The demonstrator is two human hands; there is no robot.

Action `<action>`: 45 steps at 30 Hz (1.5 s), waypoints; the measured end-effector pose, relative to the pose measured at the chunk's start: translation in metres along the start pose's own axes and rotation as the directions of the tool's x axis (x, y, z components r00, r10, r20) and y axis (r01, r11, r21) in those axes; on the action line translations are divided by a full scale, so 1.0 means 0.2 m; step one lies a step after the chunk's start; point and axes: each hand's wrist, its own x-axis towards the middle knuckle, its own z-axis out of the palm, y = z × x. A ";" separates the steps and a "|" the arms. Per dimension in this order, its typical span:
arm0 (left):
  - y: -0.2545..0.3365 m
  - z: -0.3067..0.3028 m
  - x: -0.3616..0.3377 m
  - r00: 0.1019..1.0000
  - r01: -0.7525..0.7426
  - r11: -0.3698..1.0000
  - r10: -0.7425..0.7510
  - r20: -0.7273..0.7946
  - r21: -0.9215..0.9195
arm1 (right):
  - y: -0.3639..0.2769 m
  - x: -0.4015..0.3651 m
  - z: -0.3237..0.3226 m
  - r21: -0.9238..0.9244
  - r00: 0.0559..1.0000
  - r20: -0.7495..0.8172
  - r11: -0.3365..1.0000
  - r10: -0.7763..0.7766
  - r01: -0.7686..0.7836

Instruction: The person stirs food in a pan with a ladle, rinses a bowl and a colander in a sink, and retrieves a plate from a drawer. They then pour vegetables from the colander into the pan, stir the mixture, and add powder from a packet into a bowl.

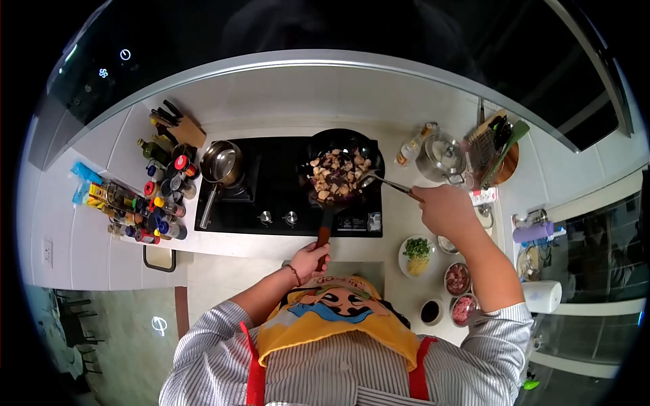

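My left hand [310, 262] is wrapped round the wooden handle of a black wok [347, 135], which stands on the right burner of the black glass hob. Browned chunks of food [332, 177], with darker pieces among them, lie in the wok. In my right hand [440, 206] is the handle of a metal spatula [389, 181]. Its head reaches into the right side of the wok, against the food. The underside of the spatula's head is hidden.
A steel saucepan [222, 162] sits on the left burner. Bottles and jars [162, 196] crowd the left counter beside a knife block [186, 132]. At right are a lidded pot [441, 157], a plate of chopped greens [418, 256], bowls of raw meat [458, 278] and a cup of dark liquid [430, 312].
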 end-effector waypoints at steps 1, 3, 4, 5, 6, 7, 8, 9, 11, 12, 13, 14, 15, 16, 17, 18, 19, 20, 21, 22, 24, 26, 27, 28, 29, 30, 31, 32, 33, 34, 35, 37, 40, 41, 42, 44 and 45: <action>0.01 -0.02 0.00 1.000 -0.003 0.999 0.002 0.024 0.054 | -0.02 -0.01 0.01 -0.044 0.999 0.030 0.999 -0.031 0.032; 0.05 -0.03 -0.02 0.998 0.019 0.994 -0.025 0.053 0.104 | -0.10 0.05 0.17 -0.031 1.000 0.020 0.999 -0.019 0.020; 0.07 -0.03 -0.01 0.996 0.029 0.990 -0.040 0.079 0.139 | -0.13 0.08 0.22 -0.031 1.000 0.007 0.999 -0.023 0.023; 0.08 -0.04 0.00 0.995 0.034 0.990 -0.047 0.088 0.139 | -0.16 0.09 0.22 -0.034 1.000 0.013 0.999 -0.014 0.015; 0.07 -0.06 0.02 0.987 0.020 0.983 -0.049 0.152 0.183 | -0.19 0.08 0.22 0.011 1.000 0.001 1.000 0.023 -0.023; 0.06 -0.08 0.03 0.976 0.004 0.975 -0.052 0.211 0.223 | -0.22 0.08 0.21 0.057 0.998 -0.009 0.997 0.057 -0.056; 0.05 -0.10 0.04 0.972 -0.033 0.954 -0.040 0.234 0.298 | -0.25 0.06 0.15 0.055 0.999 0.000 0.997 0.050 -0.049; 0.04 -0.13 0.07 0.973 -0.030 0.958 -0.038 0.227 0.285 | -0.28 0.01 0.05 0.012 0.998 0.045 0.999 0.053 -0.053; 0.00 -0.17 0.09 0.947 -0.183 0.904 0.058 0.315 0.386 | -0.33 0.02 0.03 -0.032 0.994 0.103 0.999 0.042 -0.039; 0.06 -0.16 0.03 0.947 -0.174 0.893 0.036 0.320 0.414 | -0.35 0.06 0.07 -0.033 0.993 0.117 0.999 0.010 -0.006; 0.08 -0.16 0.02 0.948 -0.167 0.897 0.033 0.317 0.409 | -0.36 0.08 0.10 -0.032 0.991 0.131 0.999 -0.017 0.021; 0.09 -0.15 0.02 0.948 -0.168 0.887 0.025 0.317 0.431 | -0.39 0.10 0.11 -0.032 0.990 0.139 0.999 -0.019 0.023; 0.10 -0.14 0.00 0.948 -0.172 0.875 0.021 0.319 0.453 | -0.44 0.14 0.12 -0.004 0.987 0.161 1.000 0.028 -0.027; 0.11 -0.12 -0.03 0.955 -0.148 0.897 0.020 0.297 0.417 | -0.46 0.16 0.11 0.022 0.981 0.180 0.997 0.074 -0.079; 0.11 -0.12 -0.04 0.954 -0.153 0.897 0.024 0.299 0.415 | -0.46 0.15 0.07 0.019 0.981 0.177 0.997 0.074 -0.079; 0.11 -0.13 -0.05 0.953 -0.181 0.874 0.043 0.300 0.450 | -0.45 0.11 -0.01 0.031 0.978 0.196 0.997 0.064 -0.072; 0.10 -0.13 -0.06 0.952 -0.208 0.851 0.063 0.299 0.482 | -0.45 0.09 -0.06 0.042 0.975 0.216 0.997 0.052 -0.062; 0.10 -0.14 -0.06 0.953 -0.208 0.854 0.066 0.297 0.477 | -0.44 0.11 -0.04 0.038 0.975 0.217 0.998 0.047 -0.057; 0.09 -0.14 -0.06 0.951 -0.223 0.841 0.076 0.300 0.493 | -0.44 0.13 0.02 0.064 0.985 0.173 0.998 -0.006 -0.005; 0.09 -0.15 -0.06 0.949 -0.238 0.826 0.085 0.305 0.511 | -0.43 0.16 0.08 0.089 0.991 0.125 0.995 -0.055 0.044; 0.04 -0.16 -0.03 0.947 -0.236 0.853 0.094 0.309 0.465 | -0.46 0.23 0.18 0.142 0.992 0.126 0.990 0.000 -0.018; 0.03 -0.16 -0.03 0.944 -0.239 0.878 0.110 0.310 0.416 | -0.43 0.28 0.26 0.239 0.999 0.027 0.970 0.039 -0.045; 0.04 -0.15 -0.06 0.949 -0.243 0.868 0.120 0.292 0.433 | -0.37 0.27 0.25 0.239 0.999 0.026 0.970 0.037 -0.043; 0.05 -0.13 -0.07 0.954 -0.246 0.860 0.133 0.270 0.447 | -0.31 0.27 0.24 0.257 0.998 -0.018 0.965 0.052 -0.046; 0.04 -0.13 -0.08 0.955 -0.244 0.862 0.134 0.266 0.444 | -0.29 0.26 0.21 0.277 0.996 -0.058 0.960 0.068 -0.049; 0.03 -0.13 -0.08 0.961 -0.225 0.883 0.130 0.246 0.413 | -0.30 0.27 0.18 0.265 0.994 -0.074 0.962 0.079 -0.057; 0.03 -0.13 -0.08 0.966 -0.205 0.900 0.123 0.227 0.384 | -0.30 0.31 0.19 0.271 0.994 -0.076 0.961 0.081 -0.058; 0.02 -0.13 -0.08 0.967 -0.203 0.897 0.119 0.227 0.392 | -0.31 0.35 0.22 0.245 0.990 -0.087 0.966 0.108 -0.084; 0.02 -0.12 -0.07 0.967 -0.207 0.896 0.125 0.224 0.393 | -0.31 0.37 0.27 0.217 0.986 -0.100 0.970 0.135 -0.111; 0.02 -0.12 -0.07 0.966 -0.214 0.894 0.133 0.222 0.393 | -0.29 0.38 0.33 0.221 0.985 -0.102 0.969 0.140 -0.115; 0.02 -0.11 -0.08 0.965 -0.216 0.891 0.133 0.224 0.398 | -0.26 0.38 0.41 0.199 0.991 -0.074 0.975 0.116 -0.099; 0.02 -0.09 -0.09 0.966 -0.238 0.883 0.169 0.198 0.405 | -0.19 0.35 0.46 0.177 0.994 -0.050 0.981 0.093 -0.083; 0.01 -0.09 -0.09 0.966 -0.234 0.898 0.169 0.198 0.374 | -0.12 0.30 0.50 0.294 0.992 -0.117 0.956 0.052 -0.016; 0.01 -0.09 -0.10 0.971 -0.216 0.908 0.160 0.178 0.359 | -0.12 0.31 0.51 0.304 0.983 -0.162 0.952 0.089 -0.036; 0.01 -0.09 -0.10 0.971 -0.214 0.907 0.159 0.178 0.362 | -0.11 0.33 0.53 0.317 0.970 -0.207 0.947 0.128 -0.057; 0.00 -0.10 -0.08 0.965 -0.227 0.909 0.161 0.208 0.349 | -0.15 0.38 0.57 0.312 0.966 -0.196 0.945 0.168 -0.101; 0.00 -0.11 -0.07 0.965 -0.227 0.907 0.160 0.209 0.353 | -0.16 0.41 0.59 0.303 0.962 -0.183 0.942 0.203 -0.141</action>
